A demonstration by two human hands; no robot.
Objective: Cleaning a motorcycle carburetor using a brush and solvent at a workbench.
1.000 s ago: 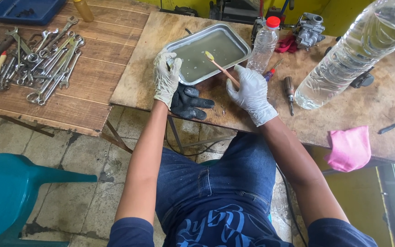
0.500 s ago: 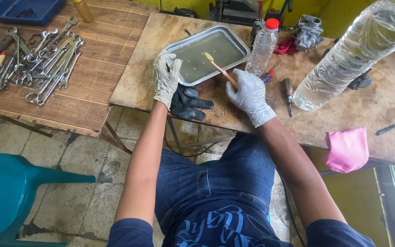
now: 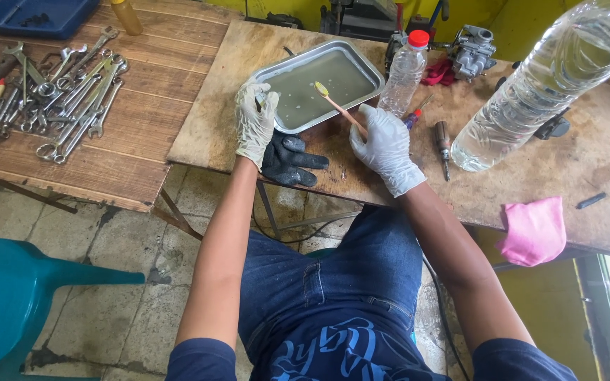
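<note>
My left hand, in a white glove, pinches a small dark part at the near left rim of a metal tray that holds murky liquid. My right hand, also in a white glove, grips a toothbrush whose pale head points over the liquid. A black glove lies on the wooden table between my hands, at the front edge.
A small plastic bottle with a red cap stands right of the tray, a large clear bottle further right. A screwdriver, a pink cloth and a carburettor lie nearby. Several wrenches cover the left bench. A teal chair stands lower left.
My right hand has shifted slightly left and back with the toothbrush, whose head stays over the tray. My left hand stays at the tray's rim.
</note>
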